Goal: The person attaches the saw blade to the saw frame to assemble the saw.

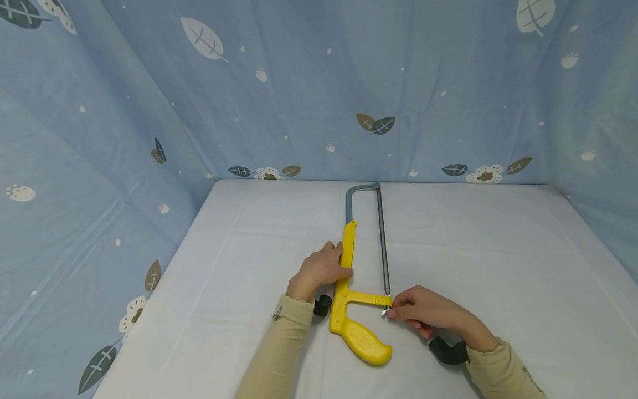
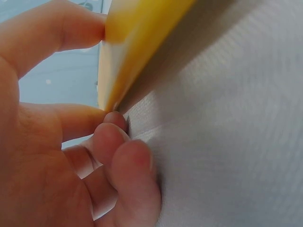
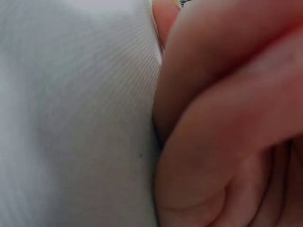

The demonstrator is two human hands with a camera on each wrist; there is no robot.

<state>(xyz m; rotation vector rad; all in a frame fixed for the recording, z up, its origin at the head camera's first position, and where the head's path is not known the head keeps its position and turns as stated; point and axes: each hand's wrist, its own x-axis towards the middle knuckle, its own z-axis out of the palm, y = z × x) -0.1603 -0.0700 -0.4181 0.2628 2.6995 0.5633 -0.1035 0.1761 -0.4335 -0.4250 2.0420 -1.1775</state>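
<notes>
A hacksaw [image 1: 341, 309] with a yellow frame lies flat on the white cloth, its yellow handle [image 1: 366, 342] toward me and its grey bow [image 1: 349, 204] at the far end. The blade [image 1: 382, 238] runs along its right side. My left hand [image 1: 320, 270] grips the yellow frame between thumb and fingers; the left wrist view shows fingertips against the yellow edge [image 2: 147, 40]. At the blade's near end, my right hand [image 1: 435, 308] pinches the small metal wing nut [image 1: 384, 313]. In the right wrist view, curled fingers [image 3: 213, 137] hide most of the nut.
White cloth [image 1: 473, 249] covers the table around the saw. A blue leaf-patterned curtain [image 1: 319, 94] hangs along the back and sides. Black wrist mounts [image 1: 448, 351] sit below both hands.
</notes>
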